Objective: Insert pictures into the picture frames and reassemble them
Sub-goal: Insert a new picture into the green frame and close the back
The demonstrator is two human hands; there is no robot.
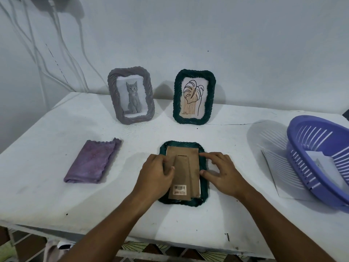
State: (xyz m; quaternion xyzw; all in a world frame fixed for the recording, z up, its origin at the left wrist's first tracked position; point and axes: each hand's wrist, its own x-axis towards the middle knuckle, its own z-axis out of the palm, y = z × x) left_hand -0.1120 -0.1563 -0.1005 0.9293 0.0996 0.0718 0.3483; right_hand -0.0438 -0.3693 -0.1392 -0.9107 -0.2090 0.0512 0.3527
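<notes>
A dark green wavy-edged picture frame (pixel 204 193) lies face down on the white table. A brown cardboard backing board (pixel 186 167) with a fold-out stand and a barcode sticker sits in it. My left hand (pixel 155 173) rests on the frame's left side, its thumb on the board. On the right side lies my right hand (pixel 221 172), with the index finger stretched to the board's upper right edge and the thumb touching its right edge. At the back stand two assembled frames: a grey one with a kitten picture (pixel 131 95) and a green one with a leaf drawing (pixel 194 97).
A folded purple cloth (pixel 93 161) lies on the left of the white table (pixel 47 186). A purple plastic basket (pixel 302 167) holding paper stands tilted at the right edge, on a white sheet (pixel 279 176). White cables hang on the wall at the back left.
</notes>
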